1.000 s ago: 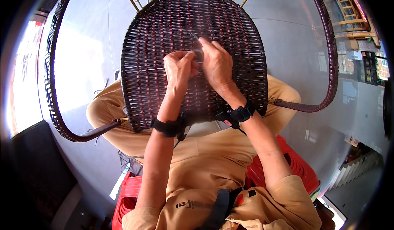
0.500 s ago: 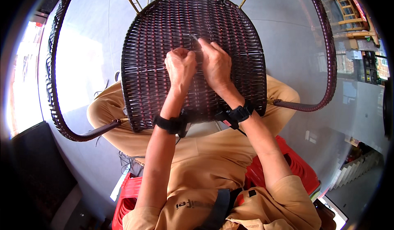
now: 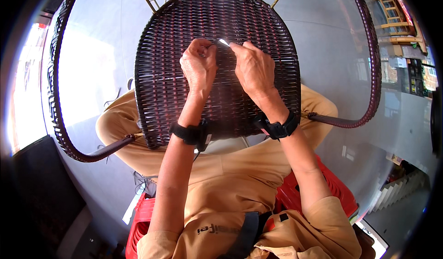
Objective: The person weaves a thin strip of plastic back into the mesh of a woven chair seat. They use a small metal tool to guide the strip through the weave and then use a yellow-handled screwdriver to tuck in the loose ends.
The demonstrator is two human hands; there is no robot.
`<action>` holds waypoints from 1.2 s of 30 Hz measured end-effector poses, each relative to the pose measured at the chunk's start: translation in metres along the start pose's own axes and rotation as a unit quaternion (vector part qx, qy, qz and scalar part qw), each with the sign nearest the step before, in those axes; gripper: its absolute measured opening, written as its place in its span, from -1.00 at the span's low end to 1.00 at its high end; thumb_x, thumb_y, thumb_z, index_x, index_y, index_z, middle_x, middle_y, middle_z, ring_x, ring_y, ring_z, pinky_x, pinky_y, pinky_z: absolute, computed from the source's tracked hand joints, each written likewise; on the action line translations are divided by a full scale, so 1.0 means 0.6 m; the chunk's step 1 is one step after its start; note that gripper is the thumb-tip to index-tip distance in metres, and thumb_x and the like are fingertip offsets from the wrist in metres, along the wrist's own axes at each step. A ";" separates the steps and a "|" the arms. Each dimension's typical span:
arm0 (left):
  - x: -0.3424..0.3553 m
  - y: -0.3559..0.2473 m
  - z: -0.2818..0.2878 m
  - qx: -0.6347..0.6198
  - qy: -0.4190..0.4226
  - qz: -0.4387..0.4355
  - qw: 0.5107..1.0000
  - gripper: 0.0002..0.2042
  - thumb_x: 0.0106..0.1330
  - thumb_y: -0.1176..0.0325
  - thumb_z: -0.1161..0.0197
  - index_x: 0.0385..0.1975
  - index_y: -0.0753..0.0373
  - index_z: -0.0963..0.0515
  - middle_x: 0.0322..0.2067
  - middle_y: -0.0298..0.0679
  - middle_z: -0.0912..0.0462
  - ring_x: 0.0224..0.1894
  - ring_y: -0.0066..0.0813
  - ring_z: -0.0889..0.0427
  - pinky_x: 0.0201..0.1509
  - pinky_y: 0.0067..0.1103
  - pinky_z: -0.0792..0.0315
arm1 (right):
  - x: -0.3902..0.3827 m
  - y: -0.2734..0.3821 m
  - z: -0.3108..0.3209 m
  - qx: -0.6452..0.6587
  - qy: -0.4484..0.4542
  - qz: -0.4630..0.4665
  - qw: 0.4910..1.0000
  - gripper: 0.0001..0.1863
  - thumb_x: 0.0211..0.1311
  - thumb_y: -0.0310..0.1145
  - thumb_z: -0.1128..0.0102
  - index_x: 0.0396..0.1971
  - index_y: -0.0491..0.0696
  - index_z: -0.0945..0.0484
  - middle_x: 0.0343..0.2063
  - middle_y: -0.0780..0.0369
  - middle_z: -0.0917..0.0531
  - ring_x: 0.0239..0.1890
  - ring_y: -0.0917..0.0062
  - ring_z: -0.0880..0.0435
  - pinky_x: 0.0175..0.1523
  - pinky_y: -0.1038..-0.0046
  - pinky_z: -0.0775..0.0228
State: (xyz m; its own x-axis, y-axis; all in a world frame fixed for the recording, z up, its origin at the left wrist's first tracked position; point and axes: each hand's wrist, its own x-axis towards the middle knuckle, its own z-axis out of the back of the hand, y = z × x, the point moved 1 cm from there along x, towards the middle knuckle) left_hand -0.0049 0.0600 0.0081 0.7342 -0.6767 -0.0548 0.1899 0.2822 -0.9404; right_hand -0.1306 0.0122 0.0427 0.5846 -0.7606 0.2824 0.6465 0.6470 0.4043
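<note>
The dark woven panel (image 3: pixel 225 93) spreads beneath the fingers, its rounded rim well apart from them on every side — decent elbow room up there. Farther out, one wrapped loop (image 3: pixel 54 88) curves left of the fingers and another (image 3: pixel 376 69) right. Below the fingers, the tan shirt (image 3: pixel 217 192) bears dark lettering (image 3: pixel 224 230), partly lost in folds. The left hand (image 3: pixel 199 67) keeps its fingers curled narrow — perhaps on a thin strand, though I can't tell from here. The right hand (image 3: pixel 255 69) pinches a small, bright sliver (image 3: pixel 224 42) between its fingertips, over the panel, just beside the left fingers.
</note>
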 end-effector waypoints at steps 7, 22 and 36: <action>-0.008 -0.013 0.008 -0.032 0.031 0.011 0.999 -0.82 0.19 0.44 -0.26 -0.22 0.30 -0.62 -0.59 -0.29 -0.56 -0.70 -0.64 -0.54 -0.65 -0.69 -0.38 | 0.023 -0.011 0.022 -0.021 0.007 0.048 0.999 -0.77 0.10 -0.52 -0.08 -0.29 0.00 -0.69 -0.57 0.22 -0.55 -0.52 0.33 -0.62 -0.40 0.35 -0.48; -0.014 0.009 0.014 -0.027 0.055 0.003 0.998 -0.75 0.26 0.42 -0.19 -0.08 0.30 -0.59 -0.58 -0.32 -0.53 -0.71 -0.67 -0.52 -0.67 -0.70 -0.37 | 0.062 0.021 0.027 -0.259 0.123 0.187 0.940 -0.83 0.22 -0.39 -0.05 -0.42 -0.05 -0.65 -0.36 0.22 -0.62 -0.35 0.40 -0.60 -0.34 0.39 -0.54; -0.013 0.003 0.016 -0.041 0.061 0.021 0.997 -0.77 0.21 0.54 -0.16 -0.14 0.33 -0.59 -0.55 -0.24 -0.48 -0.65 -0.57 -0.55 -0.61 -0.60 -0.44 | 0.065 -0.026 0.037 -0.038 0.132 0.077 0.987 -0.79 0.12 -0.45 -0.18 -0.22 0.01 -0.68 -0.45 0.12 -0.63 -0.45 0.24 -0.64 -0.31 0.32 -0.51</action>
State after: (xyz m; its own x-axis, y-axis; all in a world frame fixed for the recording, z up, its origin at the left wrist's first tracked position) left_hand -0.0038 0.0722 0.0098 0.6543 -0.7448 -0.1311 0.1020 0.2586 -0.9606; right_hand -0.1285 -0.0289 0.0666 0.7800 -0.6188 0.0937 0.5694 0.7637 0.3042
